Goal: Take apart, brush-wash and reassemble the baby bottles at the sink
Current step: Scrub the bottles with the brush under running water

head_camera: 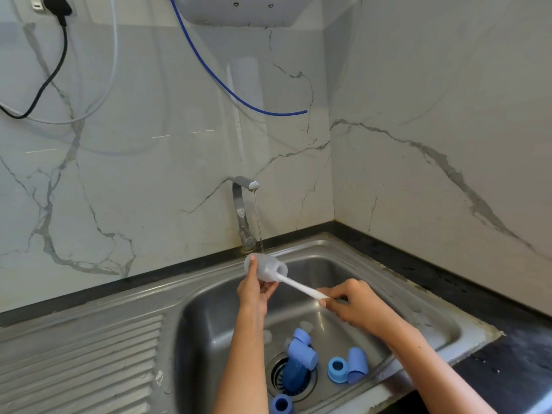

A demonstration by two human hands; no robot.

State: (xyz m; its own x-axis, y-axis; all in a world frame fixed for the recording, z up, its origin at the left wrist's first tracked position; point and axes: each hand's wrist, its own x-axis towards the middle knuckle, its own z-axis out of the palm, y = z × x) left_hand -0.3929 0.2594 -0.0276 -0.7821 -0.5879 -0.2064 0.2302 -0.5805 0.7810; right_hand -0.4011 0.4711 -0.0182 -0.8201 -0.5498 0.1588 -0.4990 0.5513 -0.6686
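My left hand (pixel 256 289) grips a clear baby bottle (pixel 267 266) held on its side above the steel sink (pixel 373 271), under a thin stream from the tap (pixel 242 204). My right hand (pixel 349 303) pinches the white handle of a bottle brush (pixel 298 285) whose head is inside the bottle's mouth. On the sink floor lie blue bottle parts: a blue bottle (pixel 294 367) over the drain, a collar ring (pixel 337 369), a cap (pixel 357 364) and another ring (pixel 281 404). Clear teats (pixel 306 325) lie beside them.
A ribbed steel drainboard (pixel 80 360) lies left of the basin. Dark wet countertop (pixel 493 363) runs along the right. Marble wall behind carries a blue hose (pixel 227 88), a black cable (pixel 50 76) and a white appliance (pixel 239 10) overhead.
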